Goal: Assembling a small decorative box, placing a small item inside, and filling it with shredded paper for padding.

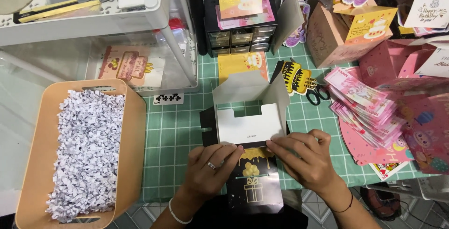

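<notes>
A black gift box (252,182) with gold balloons and a present printed on it lies open on the green checked mat (173,130), its white inner flaps (248,123) and grey flaps standing up toward the back. My left hand (208,168), a ring on one finger, presses the box's near left edge with its fingertips on the fold. On the right side of that fold, my right hand (306,156) pinches the edge of the white flap. Both hands grip the box.
A tan bin (133,130) of shredded white paper sits at left. Pink banknotes (360,98) and pink boxes crowd the right. Scissors (318,93), a small black drawer unit (241,35), yellow cards and a white shelf stand behind. A playing card (168,99) lies on the mat.
</notes>
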